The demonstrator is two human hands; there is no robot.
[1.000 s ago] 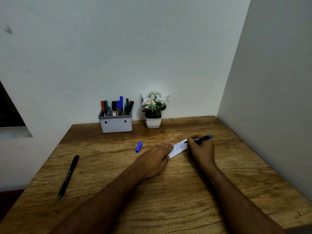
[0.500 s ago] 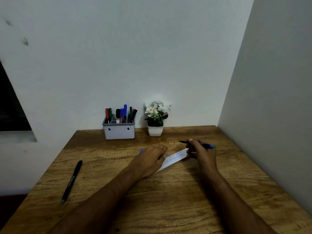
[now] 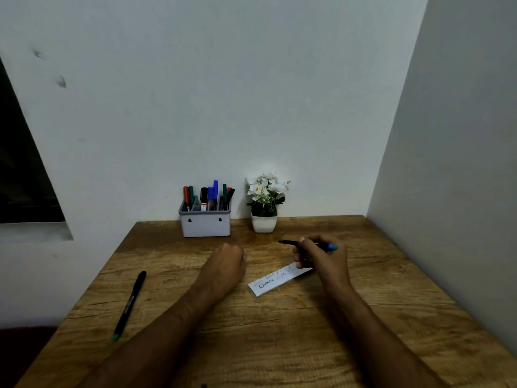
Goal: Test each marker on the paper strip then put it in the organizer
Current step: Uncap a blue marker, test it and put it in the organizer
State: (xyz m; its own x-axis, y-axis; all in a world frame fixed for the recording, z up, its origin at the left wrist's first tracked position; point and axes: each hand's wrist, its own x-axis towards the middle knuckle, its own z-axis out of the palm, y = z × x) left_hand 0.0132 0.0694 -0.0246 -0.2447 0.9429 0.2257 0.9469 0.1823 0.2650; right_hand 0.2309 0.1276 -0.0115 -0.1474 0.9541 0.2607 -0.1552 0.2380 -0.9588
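Observation:
A white paper strip [image 3: 275, 282] with scribbles lies on the wooden table [image 3: 279, 345]; its right end sits under my right hand [image 3: 324, 259]. That hand grips an uncapped black marker with a blue end [image 3: 331, 247], held level above the strip, tip pointing left. My left hand [image 3: 228, 263] is curled just left of the strip, and a bit of the blue cap [image 3: 244, 255] shows at its fingertips. The grey organizer [image 3: 205, 226] at the back wall holds several markers. A black marker with a green end [image 3: 130, 303] lies at the table's left.
A small white pot of white flowers [image 3: 264, 204] stands right of the organizer. Walls close the table at the back and on the right. The table's left edge drops off near the lying marker.
My right hand lifted the marker off the strip and turned it level. My left hand let go of the strip, moved left over the blue cap and closed on it.

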